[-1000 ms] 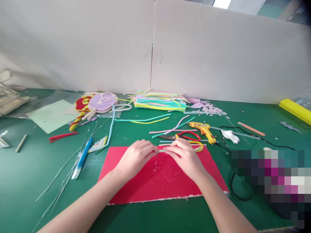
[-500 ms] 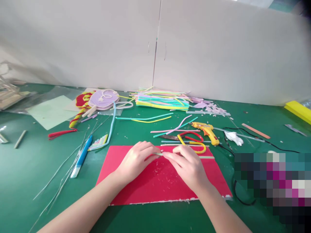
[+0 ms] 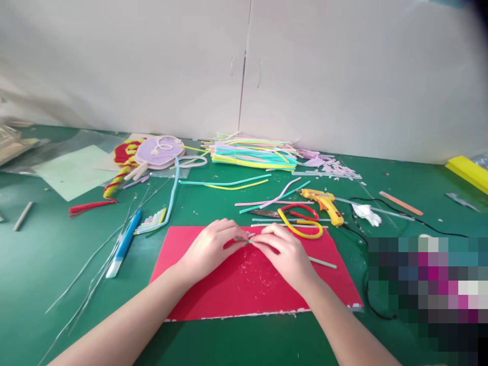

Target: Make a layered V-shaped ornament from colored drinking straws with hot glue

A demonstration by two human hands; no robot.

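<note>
My left hand [image 3: 211, 249] and my right hand [image 3: 287, 256] meet over a red mat [image 3: 244, 300], fingertips almost touching. Both pinch a thin pale green pipe cleaner [image 3: 323, 263]. Its long end runs out from under my right hand and slopes down to the right. Small pale pieces show at the fingertips, but their shape is partly hidden by my fingers. Just behind my right hand lie scissors [image 3: 319, 231] with red and yellow handles, overlapping the mat's far edge. Tiny scraps are scattered on the mat.
A yellow glue gun [image 3: 326, 204] with a black cord lies right of the scissors. Bundled pastel pipe cleaners [image 3: 253, 155] sit at the back. Further left are a lilac round craft piece [image 3: 160, 152], a blue pen-like tool [image 3: 127, 241] and thin wires [image 3: 87, 274].
My fingertips have come closer together on the pipe cleaner. Its right end has swung downward, from lying nearly level to sloping toward me. The view has shifted slightly.
</note>
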